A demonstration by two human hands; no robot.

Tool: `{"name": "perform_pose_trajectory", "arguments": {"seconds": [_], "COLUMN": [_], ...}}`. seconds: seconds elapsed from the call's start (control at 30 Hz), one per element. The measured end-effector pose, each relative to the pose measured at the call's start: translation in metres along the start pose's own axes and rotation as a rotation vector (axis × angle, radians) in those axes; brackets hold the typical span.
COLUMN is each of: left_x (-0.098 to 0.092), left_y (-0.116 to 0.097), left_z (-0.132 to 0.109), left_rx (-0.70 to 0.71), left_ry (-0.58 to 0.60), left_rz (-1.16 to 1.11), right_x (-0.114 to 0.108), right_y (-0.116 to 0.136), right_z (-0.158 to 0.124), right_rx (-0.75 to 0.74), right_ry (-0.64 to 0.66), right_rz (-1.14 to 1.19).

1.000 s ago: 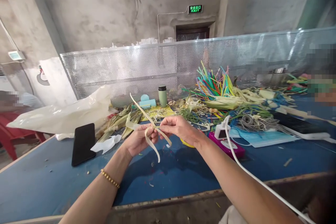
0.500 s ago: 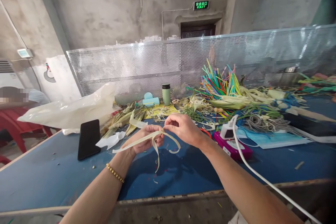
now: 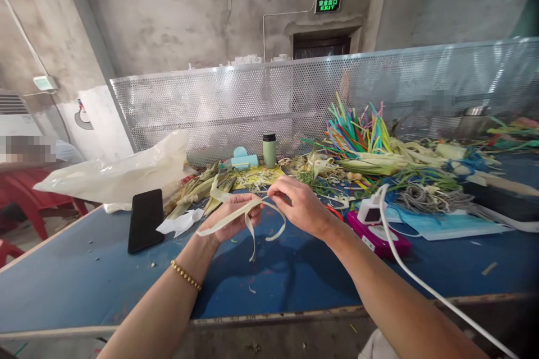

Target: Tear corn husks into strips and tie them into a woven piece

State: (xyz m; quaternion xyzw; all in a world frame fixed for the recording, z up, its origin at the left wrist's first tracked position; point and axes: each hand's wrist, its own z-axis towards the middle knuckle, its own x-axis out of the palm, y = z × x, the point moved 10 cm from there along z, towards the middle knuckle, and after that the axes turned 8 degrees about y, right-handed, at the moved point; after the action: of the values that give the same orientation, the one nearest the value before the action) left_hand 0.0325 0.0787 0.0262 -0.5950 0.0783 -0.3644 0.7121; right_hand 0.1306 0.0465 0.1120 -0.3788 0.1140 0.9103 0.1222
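Table [image 3: 126,297] spans lower half; perf. panel [image 3: 202,106] behind. Ctr: strips [image 3: 236,213] btwn L hand [image 3: 231,227] & R hand [image 3: 300,206], above table. L of ctr: phone [image 3: 145,221] on table, plastic bag [image 3: 122,171] behind it. Flask [image 3: 269,152] mid-frame, near panel. Rt: stick bundle [image 3: 357,130] at rear, cord tangle [image 3: 433,197] nearer, mask [image 3: 458,228] in front, box [image 3: 389,241] L of mask w/ charger [image 3: 368,210] at its rear edge.

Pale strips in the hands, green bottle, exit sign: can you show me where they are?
Strips [image 3: 229,217], head view: on the flat of the longest piece.
Bottle [image 3: 269,154], head view: on its green side.
Sign [image 3: 328,5], head view: on its lit front.
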Motion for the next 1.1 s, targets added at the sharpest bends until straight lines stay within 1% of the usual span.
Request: {"name": "perform_pose_trajectory", "arguments": {"seconds": [0.1, 0.23, 0.43, 0.57, 0.67, 0.73, 0.8, 0.87, 0.9, 0.93, 0.97, 1.03, 1.07, 1.1], "left_x": [-0.001, -0.001, 0.003, 0.01, 0.01, 0.004, -0.004, -0.013, -0.016, -0.018, -0.019, -0.016, -0.015, -0.013], "left_y": [0.001, 0.003, 0.008, 0.011, 0.008, 0.005, 0.002, 0.0, 0.0, 0.0, 0.0, 0.001, 0.001, 0.001], "left_z": [-0.001, -0.003, -0.005, -0.007, -0.006, -0.005, -0.004, -0.003, -0.003, -0.003, -0.003, -0.002, -0.002, -0.001], "left_rx": [-0.014, -0.065, -0.12, -0.157, -0.147, -0.121, -0.09, -0.062, -0.054, -0.05, -0.047, -0.045, -0.044, -0.045], "left_ry": [-0.006, -0.038, -0.007, 0.041, 0.013, -0.04, -0.109, -0.186, -0.214, -0.231, -0.237, -0.222, -0.211, -0.2], "left_rz": [-0.001, 0.021, 0.068, 0.087, 0.103, 0.104, 0.098, 0.098, 0.101, 0.107, 0.117, 0.153, 0.174, 0.192], "right_x": [0.001, 0.002, -0.002, -0.009, -0.01, -0.011, -0.014, -0.019, -0.018, -0.012, -0.003, 0.021, 0.031, 0.038], "right_y": [-0.001, 0.005, 0.018, 0.019, 0.014, 0.005, -0.007, -0.022, -0.029, -0.037, -0.043, -0.049, -0.05, -0.05], "right_z": [0.0, 0.0, 0.0, 0.0, -0.001, -0.002, -0.003, -0.006, -0.007, -0.007, -0.008, -0.009, -0.01, -0.011], "right_rx": [0.009, -0.018, -0.111, -0.094, -0.049, 0.005, 0.075, 0.17, 0.228, 0.29, 0.348, 0.438, 0.469, 0.498], "right_ry": [0.013, 0.018, -0.025, -0.069, -0.088, -0.107, -0.154, -0.214, -0.212, -0.177, -0.109, 0.058, 0.114, 0.131], "right_rz": [0.034, 0.023, -0.203, -0.337, -0.359, -0.291, -0.184, -0.067, 0.002, 0.079, 0.16, 0.318, 0.397, 0.47]}}
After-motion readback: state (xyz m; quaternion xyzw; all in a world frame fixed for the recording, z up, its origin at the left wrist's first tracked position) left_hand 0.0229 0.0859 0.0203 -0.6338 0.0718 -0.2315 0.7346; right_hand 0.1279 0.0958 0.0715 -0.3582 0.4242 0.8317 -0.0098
